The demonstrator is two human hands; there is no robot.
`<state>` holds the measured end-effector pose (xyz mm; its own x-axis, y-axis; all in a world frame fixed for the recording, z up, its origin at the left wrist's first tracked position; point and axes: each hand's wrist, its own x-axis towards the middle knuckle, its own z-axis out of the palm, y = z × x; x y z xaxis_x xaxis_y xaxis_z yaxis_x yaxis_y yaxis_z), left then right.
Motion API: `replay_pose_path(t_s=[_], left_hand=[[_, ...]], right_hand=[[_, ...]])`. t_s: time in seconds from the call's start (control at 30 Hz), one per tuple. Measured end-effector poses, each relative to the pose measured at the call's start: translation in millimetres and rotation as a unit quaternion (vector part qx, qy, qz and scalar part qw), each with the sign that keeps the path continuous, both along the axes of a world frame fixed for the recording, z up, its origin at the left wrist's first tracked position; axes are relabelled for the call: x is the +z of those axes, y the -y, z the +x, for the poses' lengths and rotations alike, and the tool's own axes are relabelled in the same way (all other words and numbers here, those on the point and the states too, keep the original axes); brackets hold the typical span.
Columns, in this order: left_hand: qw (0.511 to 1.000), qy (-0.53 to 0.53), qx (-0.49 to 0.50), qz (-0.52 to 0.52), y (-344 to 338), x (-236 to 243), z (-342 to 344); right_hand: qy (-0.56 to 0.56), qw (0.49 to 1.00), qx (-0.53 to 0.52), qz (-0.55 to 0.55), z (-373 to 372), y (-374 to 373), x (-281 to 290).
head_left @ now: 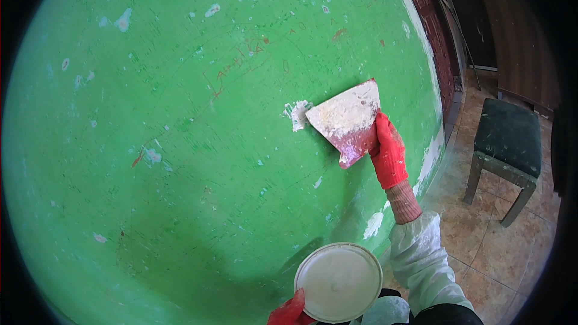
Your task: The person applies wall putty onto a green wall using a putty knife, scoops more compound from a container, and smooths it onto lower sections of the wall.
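Gripping the scraper [346, 114] by its right edge, the right hand [389, 155], in a red glove, holds it before the green wall [180, 102], near the middle of the view. White paste coats most of the scraper's broad face, with bare reddish surface toward its lower end. Its left corner meets the edge of a white patch [298, 115] in the view; whether it presses on the wall cannot be told. At the lower edge, the left hand [289, 312], also red-gloved and partly cut off, is closed on the rim of a round, pale disc [338, 283], its thumb over the lower left side; whether this is a lid or a full tub is unclear. A brown cuff [404, 202] and a whitish sleeve [421, 247] cover the right forearm. Small pale chips and reddish scrawls [238, 63] mark the wall, and white smears run along its right side, beside a dark red door [424, 18]. Further right, a dark-topped stool [509, 135] stands on the brown tiled floor [481, 235].
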<state>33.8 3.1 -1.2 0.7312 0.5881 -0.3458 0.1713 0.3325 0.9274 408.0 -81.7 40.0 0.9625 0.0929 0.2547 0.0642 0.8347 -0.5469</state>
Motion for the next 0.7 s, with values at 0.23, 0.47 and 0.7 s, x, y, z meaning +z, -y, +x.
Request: replay_pose_path(t_s=[0.23,0.47,0.7], left_hand=[[0.999,0.032,0.001,-0.013,-0.2,-2.6,0.7],[0.999,0.010,-0.006,-0.036,-5.3,-6.4,-0.3],[0.999,0.000,-0.012,-0.038,-1.1,3.6,3.3]], right_hand=[[0.003,0.999,-0.003,-0.048,5.9,-3.7,8.0],[-0.006,0.999,-0.042,0.026,1.8,-0.9,2.2],[0.042,0.992,-0.028,-0.119,11.0,12.5,13.7]])
